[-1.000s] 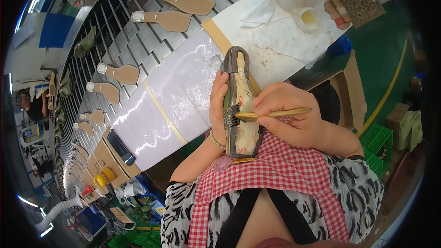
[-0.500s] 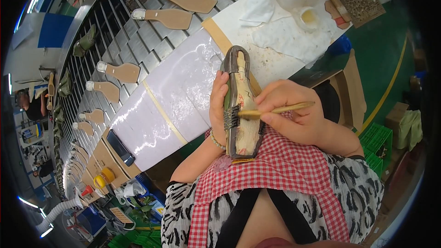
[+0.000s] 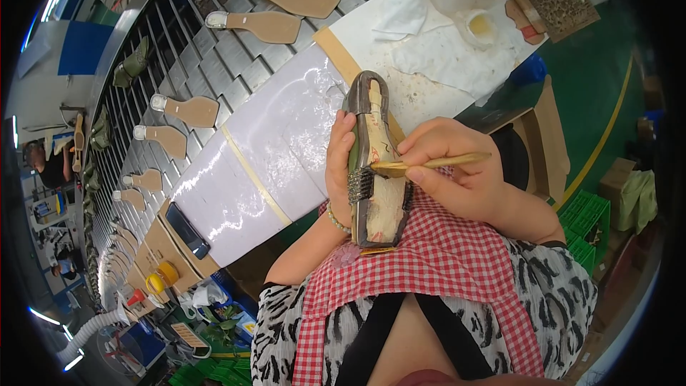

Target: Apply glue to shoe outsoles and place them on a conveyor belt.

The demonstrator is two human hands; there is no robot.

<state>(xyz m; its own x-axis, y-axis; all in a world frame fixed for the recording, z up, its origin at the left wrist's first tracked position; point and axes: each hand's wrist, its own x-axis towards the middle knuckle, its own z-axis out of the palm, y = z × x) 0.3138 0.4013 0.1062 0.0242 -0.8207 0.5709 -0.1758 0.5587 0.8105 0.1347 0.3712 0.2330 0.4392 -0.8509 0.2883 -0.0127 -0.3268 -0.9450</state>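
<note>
While the left hand (image 3: 340, 164) wraps its fingers closed around the side of an upturned shoe (image 3: 376, 164), the right hand (image 3: 457, 175) pinches a thin wooden brush (image 3: 421, 164) shut between its fingers, bristles on the pale sole. Beyond the fingers lies a bench (image 3: 271, 143) under glossy white sheeting, a dark phone (image 3: 188, 231) well to their left near its edge. Farther out, a slatted metal conveyor (image 3: 179, 57) carries tan insoles (image 3: 268, 26). Green floor (image 3: 593, 86) opens to the right.
</note>
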